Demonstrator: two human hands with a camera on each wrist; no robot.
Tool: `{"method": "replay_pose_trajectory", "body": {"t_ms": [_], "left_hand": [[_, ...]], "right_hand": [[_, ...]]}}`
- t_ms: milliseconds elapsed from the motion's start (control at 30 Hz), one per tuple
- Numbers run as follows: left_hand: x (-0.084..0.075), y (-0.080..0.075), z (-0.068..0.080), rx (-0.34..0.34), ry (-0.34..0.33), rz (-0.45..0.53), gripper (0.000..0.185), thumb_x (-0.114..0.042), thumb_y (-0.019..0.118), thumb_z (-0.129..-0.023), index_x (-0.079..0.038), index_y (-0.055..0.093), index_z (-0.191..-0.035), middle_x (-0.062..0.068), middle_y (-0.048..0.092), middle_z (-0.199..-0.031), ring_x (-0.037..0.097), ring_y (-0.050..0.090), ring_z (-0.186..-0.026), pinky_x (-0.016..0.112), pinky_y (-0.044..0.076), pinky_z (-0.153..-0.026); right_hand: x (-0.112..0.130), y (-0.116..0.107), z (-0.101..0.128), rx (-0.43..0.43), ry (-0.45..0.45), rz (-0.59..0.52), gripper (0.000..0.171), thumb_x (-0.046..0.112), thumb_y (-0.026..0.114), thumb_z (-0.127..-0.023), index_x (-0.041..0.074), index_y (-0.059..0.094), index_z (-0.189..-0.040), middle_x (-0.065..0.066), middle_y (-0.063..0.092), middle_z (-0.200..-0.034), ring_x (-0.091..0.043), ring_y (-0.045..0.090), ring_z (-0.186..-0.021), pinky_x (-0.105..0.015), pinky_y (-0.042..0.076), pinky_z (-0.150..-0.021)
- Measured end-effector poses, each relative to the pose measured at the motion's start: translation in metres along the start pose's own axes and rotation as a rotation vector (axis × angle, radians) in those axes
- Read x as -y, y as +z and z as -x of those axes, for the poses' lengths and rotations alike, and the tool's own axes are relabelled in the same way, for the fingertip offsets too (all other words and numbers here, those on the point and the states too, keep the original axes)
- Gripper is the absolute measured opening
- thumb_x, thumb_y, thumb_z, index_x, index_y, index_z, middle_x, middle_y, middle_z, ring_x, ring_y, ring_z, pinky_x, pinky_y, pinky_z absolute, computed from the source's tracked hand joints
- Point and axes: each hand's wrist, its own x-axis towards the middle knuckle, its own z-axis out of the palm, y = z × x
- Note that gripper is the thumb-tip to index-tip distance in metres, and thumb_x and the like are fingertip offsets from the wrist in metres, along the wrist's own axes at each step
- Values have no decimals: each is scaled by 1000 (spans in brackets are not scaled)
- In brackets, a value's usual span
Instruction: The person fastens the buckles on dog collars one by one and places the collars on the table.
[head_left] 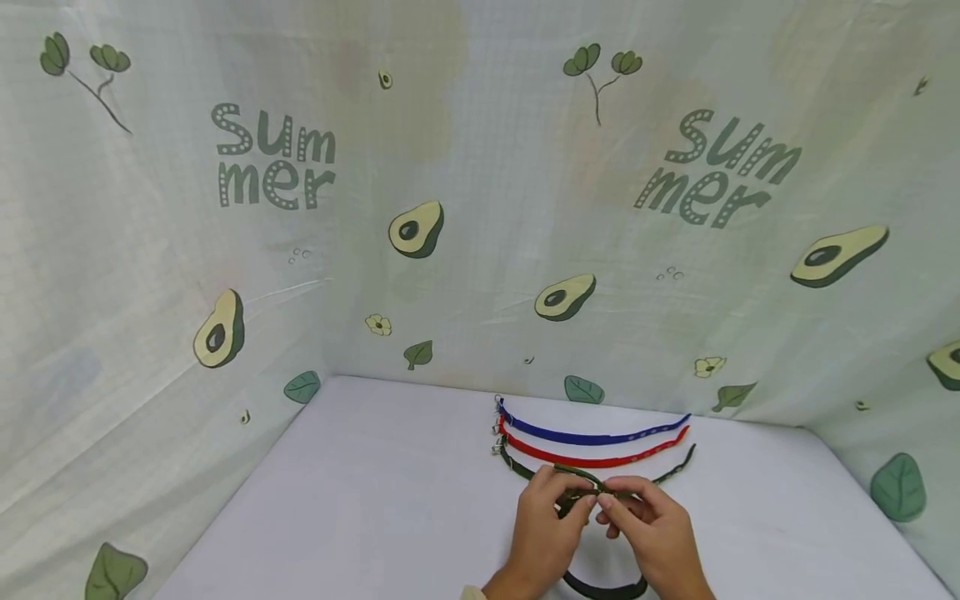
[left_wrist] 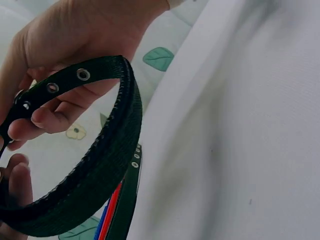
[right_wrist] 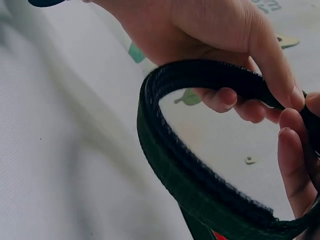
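Both hands hold a dark green collar (head_left: 603, 592), bent into a loop that hangs below them. My left hand (head_left: 543, 525) pinches the band near its buckle end. Between thumb and fingers, my right hand (head_left: 660, 529) pinches the band where the two ends meet. The fingertips of both hands come close together there and partly hide the buckle. In the left wrist view, metal eyelets (left_wrist: 83, 74) show along the band beside the left fingers. The right wrist view shows the padded inner side of the loop (right_wrist: 200, 167).
Beyond the hands, a blue collar (head_left: 570, 437), a red collar (head_left: 577, 461) and another dark green collar (head_left: 517, 467) lie side by side on the white table (head_left: 360, 500). Their metal rings point left. A printed cloth (head_left: 480, 167) hangs behind and along the sides.
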Motion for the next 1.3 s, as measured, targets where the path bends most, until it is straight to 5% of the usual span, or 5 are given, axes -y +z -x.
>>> {"method": "replay_pose_trajectory", "body": {"t_ms": [300, 433, 900, 1167, 1300], "left_hand": [[-1, -13, -13, 214, -438, 389, 24, -21, 72, -94, -4, 71, -110, 3, 73, -89, 14, 70, -71, 26, 57, -59], [0, -16, -17, 254, -524, 447, 24, -25, 71, -94, -5, 73, -108, 6, 73, -89, 17, 70, -74, 28, 57, -62], [-3, -16, -16, 154, -529, 389, 21, -25, 75, -92, -8, 75, -104, 4, 72, -87, 14, 62, -71, 24, 49, -61], [-6, -18, -18, 180, -509, 419, 20, -22, 79, -87, -9, 76, -102, 2, 69, -81, 13, 59, -67, 22, 45, -56], [-7, -20, -17, 202, -513, 428, 18, -20, 80, -87, -8, 76, -101, 1, 67, -79, 12, 56, -65, 22, 43, -55]], "right_hand": [[1, -4, -3, -56, -41, -4, 18, -4, 73, -88, -9, 66, -104, -13, 72, -86, -22, 67, -62, -30, 57, -58], [2, -7, -6, -65, -49, -20, 18, -5, 73, -87, -9, 67, -104, -12, 72, -91, -20, 68, -66, -30, 57, -60], [-2, -9, -6, -30, 13, -35, 19, 0, 74, -89, -9, 66, -104, -12, 71, -103, -21, 71, -82, -35, 59, -66], [2, -11, -7, -61, 67, 19, 21, 10, 75, -91, -7, 65, -97, -10, 71, -100, -21, 70, -81, -34, 59, -66], [5, -12, -8, -16, 33, 79, 22, 10, 75, -91, -3, 66, -107, -8, 70, -104, -21, 70, -82, -34, 59, -67]]}}
